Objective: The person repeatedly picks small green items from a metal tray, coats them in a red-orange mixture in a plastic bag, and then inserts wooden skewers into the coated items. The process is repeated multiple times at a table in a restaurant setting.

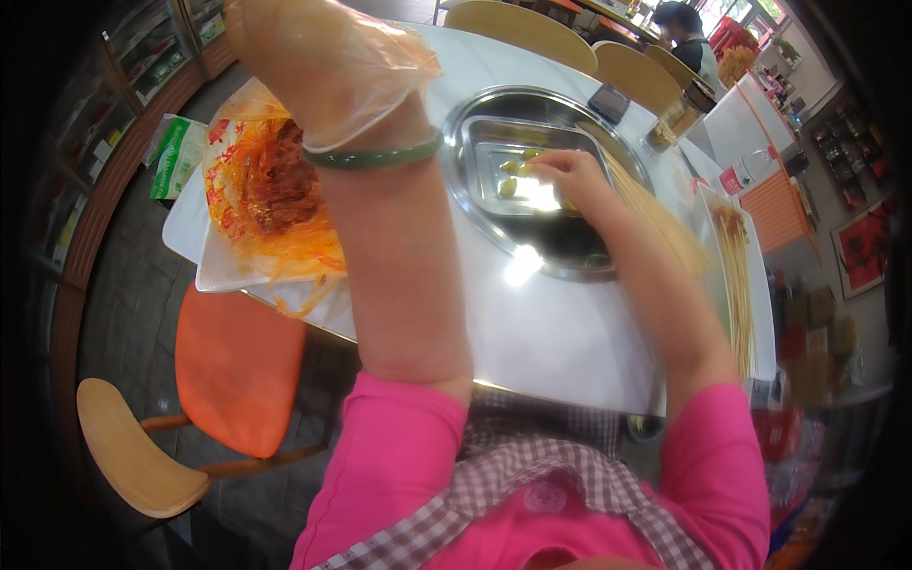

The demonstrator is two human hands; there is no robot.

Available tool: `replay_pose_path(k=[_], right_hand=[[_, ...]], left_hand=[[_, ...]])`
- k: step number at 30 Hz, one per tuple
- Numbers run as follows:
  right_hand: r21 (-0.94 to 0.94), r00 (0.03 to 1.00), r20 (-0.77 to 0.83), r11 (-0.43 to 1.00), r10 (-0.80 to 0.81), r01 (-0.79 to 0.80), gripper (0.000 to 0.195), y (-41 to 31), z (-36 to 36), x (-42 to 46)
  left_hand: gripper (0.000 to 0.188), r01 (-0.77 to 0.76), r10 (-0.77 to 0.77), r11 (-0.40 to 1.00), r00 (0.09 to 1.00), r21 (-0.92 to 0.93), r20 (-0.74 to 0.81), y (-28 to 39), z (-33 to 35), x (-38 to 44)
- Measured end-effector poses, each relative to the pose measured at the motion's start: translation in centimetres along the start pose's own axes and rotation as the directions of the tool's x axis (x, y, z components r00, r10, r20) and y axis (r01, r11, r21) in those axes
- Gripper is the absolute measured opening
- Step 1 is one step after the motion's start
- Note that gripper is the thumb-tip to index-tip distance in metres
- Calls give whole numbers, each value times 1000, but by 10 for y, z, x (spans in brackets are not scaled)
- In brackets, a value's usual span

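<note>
My left hand (pixel 335 68), in a clear plastic glove, is raised close to the camera; its fingers are too blurred and cut off to read. A green bangle (pixel 374 157) circles that wrist. Behind the forearm stands a white dish (pixel 214 267) lined with an oily plastic bag, holding red seasoned meat (pixel 285 192). My bare right hand (pixel 577 182) reaches into a rectangular steel tray (pixel 484 135), fingertips pinched on a small green food piece (pixel 526 170). Several similar pieces (pixel 507 187) lie there. The tray sits in a round steel platter (pixel 563 246).
Bamboo skewers (pixel 659 214) rest over the platter's right rim. Further right, a long white tray (pixel 762 342) holds loaded skewers (pixel 734 271). A phone (pixel 609 102), a jar (pixel 673 125) and a water bottle (pixel 748 171) stand beyond. An orange chair (pixel 239 370) is at left; a person (pixel 684 43) sits far back.
</note>
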State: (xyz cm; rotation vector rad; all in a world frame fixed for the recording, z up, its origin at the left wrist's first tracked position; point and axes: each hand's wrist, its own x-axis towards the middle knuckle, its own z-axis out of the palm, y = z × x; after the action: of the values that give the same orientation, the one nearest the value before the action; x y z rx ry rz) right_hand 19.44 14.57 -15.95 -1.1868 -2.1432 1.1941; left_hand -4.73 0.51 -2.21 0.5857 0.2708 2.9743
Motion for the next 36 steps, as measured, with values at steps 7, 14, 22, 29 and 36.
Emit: replay_pose_path(k=[7,14,22,29,36], right_hand=[[420,988,-121,907,96,-36,21,-1,13,-14],[194,930,-366,976,-23,101,16,18,29,-21],[-439,752,-405,832,-520,339,7,9,41,-28],[-453,755,-344,803,-558,387,5,13,42,-27],[-345,737,-389,829,-552,439,5,19,45,-28]], left_hand=[[14,31,-30,998,999,-45,28,-3,10,-2],[13,73,-60,988,993,-137,97,18,17,1],[13,193,-143,949,968,-249,206,11,35,-7],[12,161,-235,963,893,216,383,2,13,-6],[13,-188,-427,491,799,851,423,86,-58,25]])
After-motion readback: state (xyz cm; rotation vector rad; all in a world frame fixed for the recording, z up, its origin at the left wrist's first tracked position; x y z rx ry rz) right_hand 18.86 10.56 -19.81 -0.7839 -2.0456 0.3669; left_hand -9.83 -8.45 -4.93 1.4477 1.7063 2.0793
